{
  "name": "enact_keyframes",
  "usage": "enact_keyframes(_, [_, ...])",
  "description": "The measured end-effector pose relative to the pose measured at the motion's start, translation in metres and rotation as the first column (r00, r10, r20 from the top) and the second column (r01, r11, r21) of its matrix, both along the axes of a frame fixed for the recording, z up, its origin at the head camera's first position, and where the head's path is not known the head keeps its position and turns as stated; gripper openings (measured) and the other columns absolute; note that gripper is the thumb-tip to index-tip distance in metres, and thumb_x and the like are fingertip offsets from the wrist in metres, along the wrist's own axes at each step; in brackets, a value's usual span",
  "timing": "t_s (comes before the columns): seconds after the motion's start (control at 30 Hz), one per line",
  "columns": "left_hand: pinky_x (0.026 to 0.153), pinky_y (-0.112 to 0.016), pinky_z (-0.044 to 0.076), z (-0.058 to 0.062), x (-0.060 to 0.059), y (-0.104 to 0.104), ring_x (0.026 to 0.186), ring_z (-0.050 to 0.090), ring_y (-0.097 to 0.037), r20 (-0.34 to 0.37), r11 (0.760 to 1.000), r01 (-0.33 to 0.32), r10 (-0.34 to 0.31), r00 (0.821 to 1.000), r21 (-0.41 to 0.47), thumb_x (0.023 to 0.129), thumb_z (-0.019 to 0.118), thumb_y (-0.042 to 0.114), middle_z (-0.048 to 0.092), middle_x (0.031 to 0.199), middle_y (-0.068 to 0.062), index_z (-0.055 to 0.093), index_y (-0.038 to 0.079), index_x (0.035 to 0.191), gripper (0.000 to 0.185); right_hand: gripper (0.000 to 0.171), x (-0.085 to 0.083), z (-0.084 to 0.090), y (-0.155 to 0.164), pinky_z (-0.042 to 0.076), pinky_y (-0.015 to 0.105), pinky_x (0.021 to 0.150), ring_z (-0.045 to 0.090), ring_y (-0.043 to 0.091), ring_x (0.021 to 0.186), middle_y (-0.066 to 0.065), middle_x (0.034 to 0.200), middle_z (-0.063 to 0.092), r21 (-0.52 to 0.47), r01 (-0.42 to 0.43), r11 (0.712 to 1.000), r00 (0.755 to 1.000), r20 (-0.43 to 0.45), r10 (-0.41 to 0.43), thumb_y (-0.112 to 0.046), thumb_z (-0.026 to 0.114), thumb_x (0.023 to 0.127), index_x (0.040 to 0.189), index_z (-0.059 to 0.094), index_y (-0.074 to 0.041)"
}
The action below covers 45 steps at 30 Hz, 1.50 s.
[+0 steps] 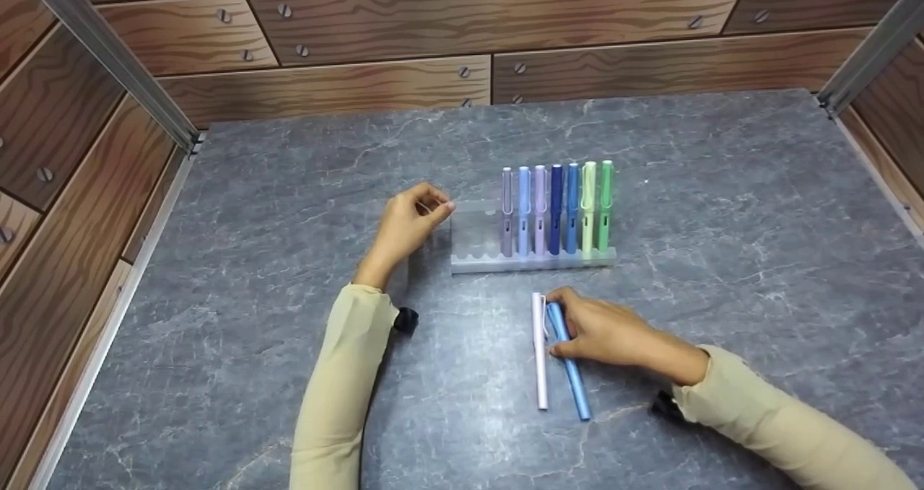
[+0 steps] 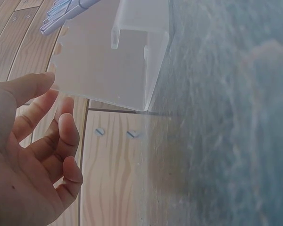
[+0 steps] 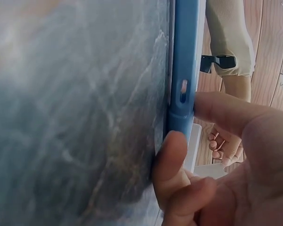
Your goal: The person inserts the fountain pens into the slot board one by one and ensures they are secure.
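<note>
While the right hand [image 1: 603, 331] pinched the blue pen [image 1: 569, 364] near its far end, the pen lay flat on the bench [image 1: 722, 223], long axis running from the near edge toward the far edge, just beside a white pen [image 1: 539, 353]. The clear pen rack [image 1: 530, 259], holding seven upright pens, stood just beyond, toward the far edge. The left hand [image 1: 408, 223], fingers loosely curled and holding nothing, hovered at the rack's left end; the right hand was nearer the blue pen.

Head view looks down over the table [image 1: 722, 259]; wrist views sit close, sharing its rack [image 1: 476, 241].
</note>
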<state>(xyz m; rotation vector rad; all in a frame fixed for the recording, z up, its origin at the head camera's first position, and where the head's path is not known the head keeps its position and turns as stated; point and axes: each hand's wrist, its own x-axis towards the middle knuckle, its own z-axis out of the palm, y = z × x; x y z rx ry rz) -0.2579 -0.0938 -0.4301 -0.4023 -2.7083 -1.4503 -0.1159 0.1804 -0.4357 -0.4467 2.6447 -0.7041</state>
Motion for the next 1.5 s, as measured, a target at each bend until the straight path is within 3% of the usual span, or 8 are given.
enact_keyframes(0.4, [0.066,-0.023,0.043,-0.002,-0.001,-0.001,0.074,0.058,-0.02,-0.021,1.0,0.014,-0.014,1.0,0.014,0.088,0.069,0.019,0.065,0.08,-0.007,0.07,0.006,0.093,0.015,0.06,-0.002,0.004,0.009,0.039,0.022,0.054,0.046,0.006,0.06,-0.003,0.076,0.057,-0.105,-0.058,0.993,0.998,0.008,0.059,-0.02,0.076,0.078,0.127,0.047,-0.004])
enact_keyframes(0.7, [0.066,-0.023,0.043,-0.002,-0.001,-0.001,0.075,0.057,-0.019,-0.012,1.0,0.012,-0.012,1.0,0.009,0.088,0.069,0.021,0.064,0.08,-0.007,0.07,0.006,0.094,0.016,0.065,-0.006,0.022,0.015,0.042,0.023,0.053,0.047,0.006,0.058,0.003,0.086,0.06,-0.214,-0.058,0.975,0.996,0.05,0.071,-0.016,0.074,0.081,0.135,0.042,-0.003])
enact_keyframes(1.07, [0.068,-0.023,0.043,-0.001,0.0,-0.002,0.075,0.057,-0.015,-0.006,1.0,0.008,-0.008,1.0,0.008,0.088,0.07,0.022,0.064,0.08,-0.006,0.07,0.007,0.095,0.017,0.068,-0.007,0.034,0.015,0.048,0.023,0.055,0.054,0.009,0.062,0.007,0.088,0.062,-0.326,-0.033,0.945,0.997,0.059,0.055,-0.009,0.072,0.083,0.14,0.036,0.0])
enact_keyframes(1.33, [0.068,-0.025,0.043,-0.001,0.0,-0.001,0.079,0.059,-0.023,0.007,1.0,0.015,-0.016,1.0,0.009,0.089,0.068,0.021,0.065,0.082,-0.007,0.07,0.007,0.096,0.016,0.069,-0.014,0.046,0.01,0.051,0.023,0.059,0.058,0.012,0.065,0.011,0.09,0.064,-0.384,0.012,0.923,0.999,0.039,0.004,-0.006,0.072,0.083,0.142,0.037,-0.002])
enact_keyframes(1.5, [0.067,-0.024,0.043,-0.001,0.0,-0.001,0.079,0.06,-0.025,-0.001,1.0,0.015,-0.015,1.0,0.014,0.089,0.068,0.021,0.064,0.08,-0.007,0.07,0.007,0.095,0.015,0.067,-0.019,0.052,0.005,0.048,0.023,0.056,0.056,0.01,0.062,0.01,0.091,0.065,-0.386,0.011,0.922,1.0,-0.018,-0.02,-0.006,0.071,0.085,0.142,0.037,-0.005])
